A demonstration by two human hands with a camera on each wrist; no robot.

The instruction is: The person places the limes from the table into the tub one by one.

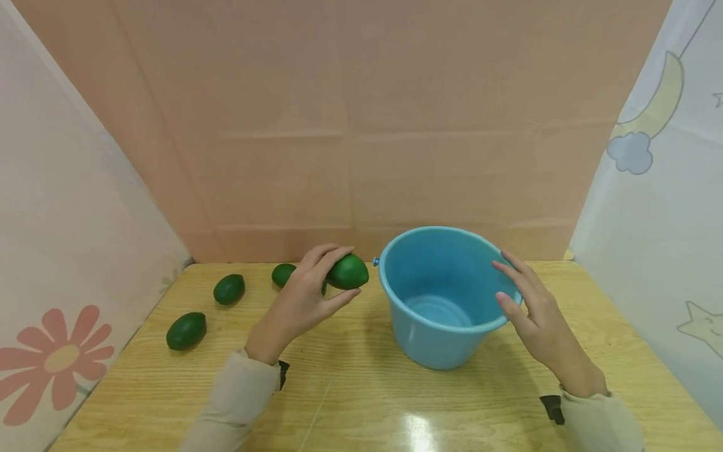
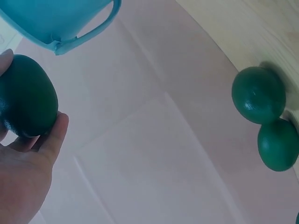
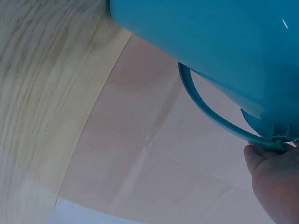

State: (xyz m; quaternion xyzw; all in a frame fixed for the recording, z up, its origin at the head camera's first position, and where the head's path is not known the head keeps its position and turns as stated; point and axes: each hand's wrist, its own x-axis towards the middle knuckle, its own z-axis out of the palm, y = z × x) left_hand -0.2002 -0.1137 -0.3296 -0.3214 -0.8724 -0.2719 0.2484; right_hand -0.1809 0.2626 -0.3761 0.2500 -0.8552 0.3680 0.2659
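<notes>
My left hand [image 1: 302, 304] grips a dark green oval fruit [image 1: 348, 272] with a pointed tip, raised to the left of a light blue bucket [image 1: 437, 345]. The left wrist view shows the same fruit [image 2: 30, 95] between thumb and fingers. The bucket's mouth is turned toward me, and its inside [image 1: 435, 307] holds nothing visible. At the bucket's right rim, my right hand [image 1: 539, 314] holds on, thumb and fingertips reaching over the edge. From the right wrist, the fingers lie against the end of the bucket's handle [image 3: 210, 112].
On the wooden table [image 1: 361, 408], two more green fruits [image 1: 228, 289] [image 1: 186, 331] lie at the left. Another fruit [image 1: 282, 274] sits behind my left hand, partly hidden. A pinkish cloth [image 1: 350, 125] hangs behind, with patterned sheets [image 1: 649, 220] at both sides.
</notes>
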